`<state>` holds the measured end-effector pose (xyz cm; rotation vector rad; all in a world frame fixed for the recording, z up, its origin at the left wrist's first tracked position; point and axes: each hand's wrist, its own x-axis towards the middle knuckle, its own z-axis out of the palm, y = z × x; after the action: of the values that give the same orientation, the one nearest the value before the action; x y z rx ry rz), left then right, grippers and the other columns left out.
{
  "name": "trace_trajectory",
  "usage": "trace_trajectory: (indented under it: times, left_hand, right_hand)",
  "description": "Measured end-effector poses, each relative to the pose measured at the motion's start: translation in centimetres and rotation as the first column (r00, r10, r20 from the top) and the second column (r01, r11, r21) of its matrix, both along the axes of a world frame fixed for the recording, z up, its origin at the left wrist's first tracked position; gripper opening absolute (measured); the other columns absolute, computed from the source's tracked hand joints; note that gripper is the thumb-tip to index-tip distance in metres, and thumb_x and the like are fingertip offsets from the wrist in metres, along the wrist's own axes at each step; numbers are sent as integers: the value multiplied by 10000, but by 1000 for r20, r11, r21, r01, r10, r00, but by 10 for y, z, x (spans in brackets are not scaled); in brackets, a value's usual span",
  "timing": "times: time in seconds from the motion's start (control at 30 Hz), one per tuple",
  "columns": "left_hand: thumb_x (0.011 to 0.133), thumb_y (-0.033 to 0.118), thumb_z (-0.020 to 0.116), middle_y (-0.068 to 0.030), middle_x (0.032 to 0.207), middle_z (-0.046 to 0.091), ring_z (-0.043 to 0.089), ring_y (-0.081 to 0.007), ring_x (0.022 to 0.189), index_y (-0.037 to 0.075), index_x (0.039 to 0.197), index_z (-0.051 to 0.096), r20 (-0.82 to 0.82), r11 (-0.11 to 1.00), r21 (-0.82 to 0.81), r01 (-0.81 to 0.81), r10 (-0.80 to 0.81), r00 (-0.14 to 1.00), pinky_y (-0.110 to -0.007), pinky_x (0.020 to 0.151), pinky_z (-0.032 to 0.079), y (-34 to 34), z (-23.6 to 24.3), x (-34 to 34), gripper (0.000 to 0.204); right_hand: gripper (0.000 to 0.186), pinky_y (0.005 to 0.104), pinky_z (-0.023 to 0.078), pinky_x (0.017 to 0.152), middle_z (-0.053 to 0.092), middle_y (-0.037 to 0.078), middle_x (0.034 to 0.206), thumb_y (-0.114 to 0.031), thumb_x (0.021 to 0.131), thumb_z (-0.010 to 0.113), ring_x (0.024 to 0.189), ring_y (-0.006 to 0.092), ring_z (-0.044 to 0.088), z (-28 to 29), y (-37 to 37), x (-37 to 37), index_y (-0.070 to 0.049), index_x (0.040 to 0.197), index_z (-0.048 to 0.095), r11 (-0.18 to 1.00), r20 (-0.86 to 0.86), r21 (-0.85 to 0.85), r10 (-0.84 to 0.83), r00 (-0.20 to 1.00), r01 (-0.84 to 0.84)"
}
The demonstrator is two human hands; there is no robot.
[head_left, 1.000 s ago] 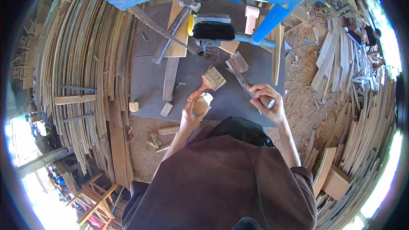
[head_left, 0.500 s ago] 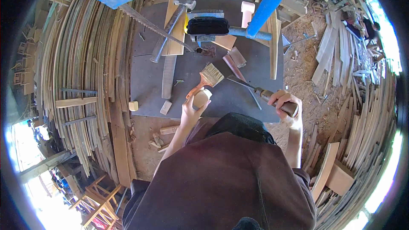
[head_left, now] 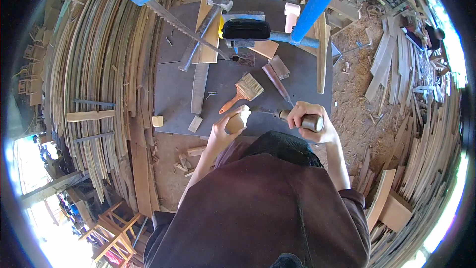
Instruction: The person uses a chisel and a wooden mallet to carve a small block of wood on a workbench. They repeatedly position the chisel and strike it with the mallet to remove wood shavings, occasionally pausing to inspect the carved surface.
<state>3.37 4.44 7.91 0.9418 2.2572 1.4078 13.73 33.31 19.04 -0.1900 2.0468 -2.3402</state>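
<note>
My left hand [head_left: 221, 133] grips a small pale wooden block [head_left: 235, 124] above the near edge of the dark table. In my right hand [head_left: 319, 125] is a chisel [head_left: 311, 122], held by its thick wooden handle. Its blade points left, and the tip lies close beside the block; whether it touches I cannot tell. Just beyond the left hand a flat paintbrush [head_left: 249, 88] with an orange handle rests on the tabletop. A second long tool with a brownish handle [head_left: 274, 79] lies past the chisel.
On the dark table [head_left: 171, 89] are a hammer [head_left: 201, 32], a toothed metal bar [head_left: 181, 27], wood offcuts [head_left: 195, 123] and a pale pink object [head_left: 291, 16]. A blue frame [head_left: 312, 10] crosses overhead. Stacked planks [head_left: 99, 69] stand left; more timber [head_left: 426, 168] leans right.
My right hand has brought the chisel left, its blade swinging down from near the brush to beside the block. The left hand still holds the block, now turned slightly.
</note>
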Motion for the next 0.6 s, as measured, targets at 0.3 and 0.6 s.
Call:
trace_trajectory:
  times: [0.3,0.6]
  left_hand:
    - [741,86,794,-156,1244,619,630,-270,1109,-5,1207,564,-30,999,33,-27,28,999,-366,923,505,-4,-11,4,527]
    - [711,56,781,-156,1160,636,613,-321,1088,8,1153,591,-135,997,77,-6,16,991,-384,927,486,-1,-7,-13,483]
  right_hand:
    - [163,307,458,699,626,113,843,-90,732,678,693,129,544,-9,-5,3,-39,816,548,972,76,-81,-215,974,221]
    - [128,210,465,417,659,66,902,-82,872,694,616,96,626,-17,-37,-16,-25,957,616,925,311,104,-380,871,366]
